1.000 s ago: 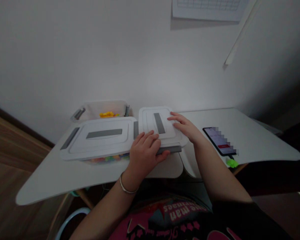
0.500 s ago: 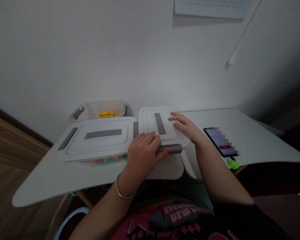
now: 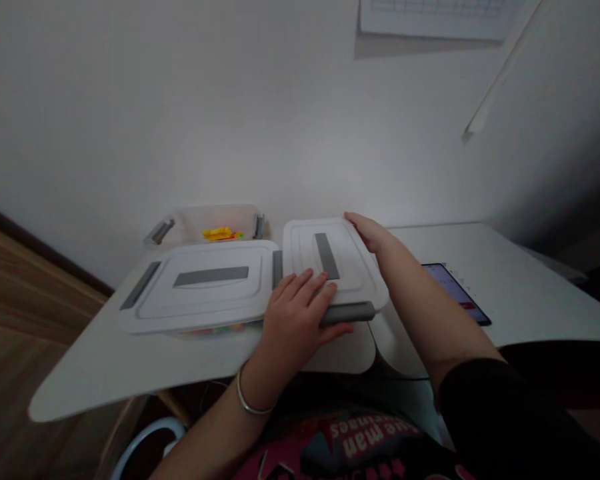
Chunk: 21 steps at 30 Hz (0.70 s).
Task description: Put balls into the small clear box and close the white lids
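Note:
A small storage box with a white lid (image 3: 357, 270) and grey latches sits in front of me. My left hand (image 3: 297, 310) lies on its near left corner, fingers spread over the lid and thumb stretched out just under the near grey latch (image 3: 350, 313). At the far right corner my right hand (image 3: 373, 233) wraps its fingers over the lid's edge, the fingertips partly hidden. Left of it, touching or nearly so, is a larger storage box with a white lid (image 3: 210, 303); colourful pieces show dimly through its front wall.
Behind the larger box stands an open clear bin (image 3: 195, 220) holding yellow pieces (image 3: 219, 233). A phone (image 3: 460, 293) lies on the white table (image 3: 520, 293), right of my forearm. Two tabletops meet at a seam below the small box. The wall (image 3: 280, 120) rises close behind.
My right hand has slid from the lid's top to its far right corner, fingers now over the edge. My left hand stays at the near side, its fingers slightly more spread. The view has shifted slightly.

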### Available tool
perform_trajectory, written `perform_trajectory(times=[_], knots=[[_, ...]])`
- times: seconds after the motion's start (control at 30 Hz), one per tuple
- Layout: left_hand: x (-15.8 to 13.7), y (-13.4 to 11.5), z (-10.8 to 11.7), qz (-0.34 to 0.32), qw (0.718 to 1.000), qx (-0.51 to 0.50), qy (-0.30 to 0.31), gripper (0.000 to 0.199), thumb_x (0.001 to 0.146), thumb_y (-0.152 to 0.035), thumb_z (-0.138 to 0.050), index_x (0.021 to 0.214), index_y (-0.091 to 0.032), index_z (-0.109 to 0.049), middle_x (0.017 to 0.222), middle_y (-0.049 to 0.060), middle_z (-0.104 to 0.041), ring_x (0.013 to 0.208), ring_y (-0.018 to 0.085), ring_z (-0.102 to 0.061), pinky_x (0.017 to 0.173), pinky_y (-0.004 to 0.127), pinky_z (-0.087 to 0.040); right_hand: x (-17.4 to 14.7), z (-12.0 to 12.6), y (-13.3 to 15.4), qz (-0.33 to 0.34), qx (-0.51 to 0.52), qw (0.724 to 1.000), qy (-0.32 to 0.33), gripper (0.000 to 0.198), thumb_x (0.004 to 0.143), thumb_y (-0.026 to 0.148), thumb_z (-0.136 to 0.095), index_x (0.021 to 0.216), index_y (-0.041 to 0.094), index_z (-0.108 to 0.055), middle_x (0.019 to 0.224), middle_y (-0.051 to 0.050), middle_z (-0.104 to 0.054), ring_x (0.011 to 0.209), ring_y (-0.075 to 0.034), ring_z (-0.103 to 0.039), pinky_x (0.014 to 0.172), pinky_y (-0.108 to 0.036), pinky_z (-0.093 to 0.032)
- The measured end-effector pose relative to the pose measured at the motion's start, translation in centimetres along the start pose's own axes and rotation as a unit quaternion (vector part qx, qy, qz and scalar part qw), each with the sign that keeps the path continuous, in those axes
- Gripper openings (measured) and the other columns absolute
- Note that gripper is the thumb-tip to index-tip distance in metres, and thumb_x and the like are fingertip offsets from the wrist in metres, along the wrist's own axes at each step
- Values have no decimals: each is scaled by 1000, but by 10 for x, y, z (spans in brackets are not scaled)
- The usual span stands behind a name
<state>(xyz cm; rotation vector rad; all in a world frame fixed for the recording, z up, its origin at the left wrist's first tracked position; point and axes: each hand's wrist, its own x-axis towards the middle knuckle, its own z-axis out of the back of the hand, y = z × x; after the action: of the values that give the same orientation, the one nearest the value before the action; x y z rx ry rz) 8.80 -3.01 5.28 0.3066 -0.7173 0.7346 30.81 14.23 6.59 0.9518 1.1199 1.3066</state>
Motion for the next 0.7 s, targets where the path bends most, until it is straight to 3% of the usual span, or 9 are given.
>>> perform_trajectory(times=[0.13,0.2,0.3,0.4,0.53,0.7], knots=[[0,1,-1,0,1000,0,-7,61,79,-66,-62,115,-17,-65,121,11,-70,114,32,-64,96,51,-49,7,-8,5,-157,125,976,79,47,95,49,-32,95,17,-66,80,-11,-73,71,-27,-67,79,-45,-53],[0,1,-1,0,1000,0,-7,62,79,-66,-63,115,-17,-64,121,11,-70,114,32,-64,96,51,-49,8,-10,9,-175,164,967,88,46,96,45,-31,99,16,-66,81,-11,-73,69,-26,-67,80,-44,-54],[0,-1,0,3,1000,0,-7,60,79,-65,-64,115,-17,-65,120,11,-71,114,32,-64,96,51,-49,12,-13,14,-135,173,971,96,42,96,39,-30,100,16,-65,80,-9,-74,71,-24,-67,81,-43,-54],[1,-2,0,8,1000,0,-7,57,80,-62,-65,114,-17,-65,119,11,-71,113,31,-64,96,51,-49,19,-14,14,-85,95,988,92,38,95,34,-32,92,18,-66,77,-7,-74,71,-22,-67,80,-40,-55],[1,-1,-2,1,1000,3,-9,58,80,-65,-63,113,-17,-65,119,12,-71,112,32,-65,96,51,-49,27,-10,12,-40,-1,997,65,19,85,34,-59,81,19,-70,79,-5,-75,72,-21,-65,82,-39,-53],[0,0,-3,1,1000,9,-7,58,80,-65,-62,113,-18,-65,119,12,-71,112,32,-65,96,50,-49,34,-1,13,93,-183,977,66,21,72,39,-77,83,22,-76,77,-3,-74,71,-20,-62,83,-38,-50]])
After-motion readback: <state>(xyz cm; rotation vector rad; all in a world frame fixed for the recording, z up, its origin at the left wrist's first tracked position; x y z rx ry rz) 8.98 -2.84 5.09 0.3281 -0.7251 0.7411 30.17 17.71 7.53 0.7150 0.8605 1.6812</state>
